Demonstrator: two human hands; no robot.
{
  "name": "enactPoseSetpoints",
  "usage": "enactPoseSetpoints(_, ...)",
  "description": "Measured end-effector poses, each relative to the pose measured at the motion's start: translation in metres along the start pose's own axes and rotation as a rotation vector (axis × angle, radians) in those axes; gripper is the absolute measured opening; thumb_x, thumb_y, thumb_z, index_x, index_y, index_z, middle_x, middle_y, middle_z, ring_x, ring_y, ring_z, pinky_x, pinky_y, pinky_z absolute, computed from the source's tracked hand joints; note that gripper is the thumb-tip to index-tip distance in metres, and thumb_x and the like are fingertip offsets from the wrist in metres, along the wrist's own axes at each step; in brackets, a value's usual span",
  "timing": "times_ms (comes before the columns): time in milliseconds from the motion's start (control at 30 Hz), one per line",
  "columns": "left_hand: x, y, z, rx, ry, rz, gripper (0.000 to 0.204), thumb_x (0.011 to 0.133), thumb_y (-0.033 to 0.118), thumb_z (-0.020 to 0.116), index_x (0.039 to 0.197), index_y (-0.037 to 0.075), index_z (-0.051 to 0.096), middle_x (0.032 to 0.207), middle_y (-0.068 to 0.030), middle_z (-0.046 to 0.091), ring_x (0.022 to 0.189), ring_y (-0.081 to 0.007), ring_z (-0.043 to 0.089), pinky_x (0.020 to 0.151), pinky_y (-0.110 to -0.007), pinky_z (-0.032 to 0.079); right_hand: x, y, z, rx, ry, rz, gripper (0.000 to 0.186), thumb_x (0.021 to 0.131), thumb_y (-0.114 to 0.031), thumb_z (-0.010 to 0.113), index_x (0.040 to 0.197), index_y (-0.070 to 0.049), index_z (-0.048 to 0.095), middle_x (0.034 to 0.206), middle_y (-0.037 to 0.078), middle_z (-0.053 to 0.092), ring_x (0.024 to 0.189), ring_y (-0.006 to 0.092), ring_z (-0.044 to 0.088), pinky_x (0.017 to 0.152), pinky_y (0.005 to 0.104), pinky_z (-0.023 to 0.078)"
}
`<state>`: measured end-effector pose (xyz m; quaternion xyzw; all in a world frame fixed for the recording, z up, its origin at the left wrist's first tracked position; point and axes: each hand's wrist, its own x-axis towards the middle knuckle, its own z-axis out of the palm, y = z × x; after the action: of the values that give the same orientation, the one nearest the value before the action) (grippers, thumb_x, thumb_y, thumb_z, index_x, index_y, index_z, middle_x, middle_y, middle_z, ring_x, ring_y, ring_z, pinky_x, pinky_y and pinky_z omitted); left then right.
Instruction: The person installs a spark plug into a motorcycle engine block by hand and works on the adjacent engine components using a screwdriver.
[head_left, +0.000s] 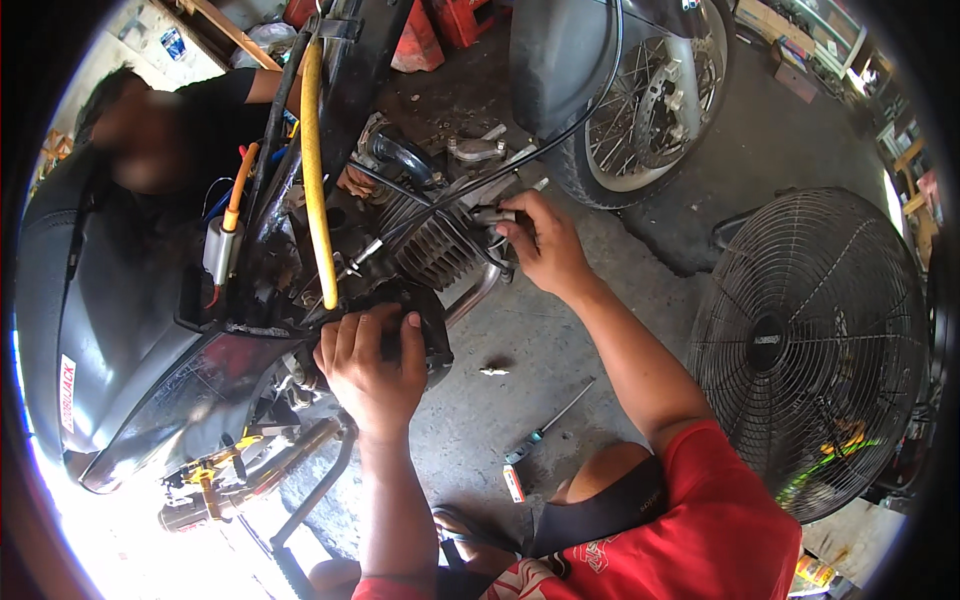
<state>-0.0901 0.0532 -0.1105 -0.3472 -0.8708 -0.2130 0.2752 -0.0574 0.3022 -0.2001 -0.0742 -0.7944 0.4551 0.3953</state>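
A motorcycle frame with its finned engine cylinder (442,250) fills the middle of the view. My right hand (545,250) pinches a small grey metal cylindrical part (490,215) at the engine's outer end, thumb and forefinger closed on it. A thin black cable (470,190) runs across the fins close by. Lower left, my left hand (370,368) curls its fingers over a black cover (432,335) below the cylinder, thumb set apart; its fingertips are partly hidden. A yellow hose (315,180) hangs down just above that hand.
On the concrete floor lie a screwdriver (550,422), a small white-and-orange box (513,484) and a small metal piece (493,370). A large black fan (810,350) stands at right. Beyond the engine is a spoked wheel (650,110). Another person (190,125) sits behind the black seat (120,300).
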Motion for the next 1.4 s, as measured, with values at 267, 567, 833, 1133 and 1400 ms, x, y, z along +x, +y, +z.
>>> enactPoseSetpoints(267,0.001,0.003,-0.005,0.036,-0.033,-0.02,0.016,0.084,0.025,0.076,0.092,0.012,0.072,0.079,-0.0014,0.065,0.08,-0.0254,0.06,0.078,-0.04,0.044,-0.001,-0.011,-0.007,0.063,-0.097,0.34,0.017,0.092,-0.008,0.071,0.102,-0.002,0.059,0.087,0.014,0.064,0.078,0.0282,0.066,0.071,0.0375,0.05)
enactPoseSetpoints(567,0.0,0.002,-0.002,0.012,-0.012,-0.018,0.017,0.082,0.028,0.077,0.091,0.014,0.072,0.079,0.0005,0.064,0.079,-0.0242,0.059,0.078,-0.039,0.042,-0.004,0.002,0.0,0.105,0.036,-0.064,0.02,0.089,-0.007,0.073,0.101,-0.001,0.058,0.091,0.017,0.063,0.083,0.025,0.065,0.072,0.0369,0.05)
enactPoseSetpoints(833,0.0,0.002,-0.001,0.022,-0.018,-0.015,0.018,0.082,0.028,0.078,0.091,0.014,0.073,0.078,0.0001,0.064,0.08,-0.0243,0.059,0.078,-0.039,0.042,-0.004,-0.002,0.0,0.009,-0.03,0.053,0.016,0.085,0.004,0.068,0.096,-0.002,0.059,0.109,0.012,0.058,0.094,0.0236,0.063,0.07,0.0346,0.05)
enactPoseSetpoints(1133,0.001,0.003,-0.002,0.014,-0.02,-0.012,0.017,0.081,0.026,0.079,0.091,0.014,0.073,0.079,0.0011,0.064,0.08,-0.0237,0.059,0.078,-0.039,0.042,-0.004,-0.004,-0.002,0.101,-0.04,0.303,0.027,0.085,-0.004,0.076,0.105,-0.004,0.058,0.098,0.012,0.06,0.091,0.0197,0.063,0.062,0.0327,0.049)
enactPoseSetpoints(1400,0.003,0.005,-0.006,0.011,-0.032,-0.021,0.015,0.081,0.022,0.078,0.09,0.012,0.072,0.078,-0.0021,0.064,0.079,-0.0255,0.06,0.077,-0.039,0.045,-0.006,0.012,0.007,0.111,0.019,-0.124,0.02,0.097,-0.017,0.07,0.106,-0.005,0.058,0.076,0.004,0.061,0.066,0.0131,0.059,0.059,0.0273,0.045)
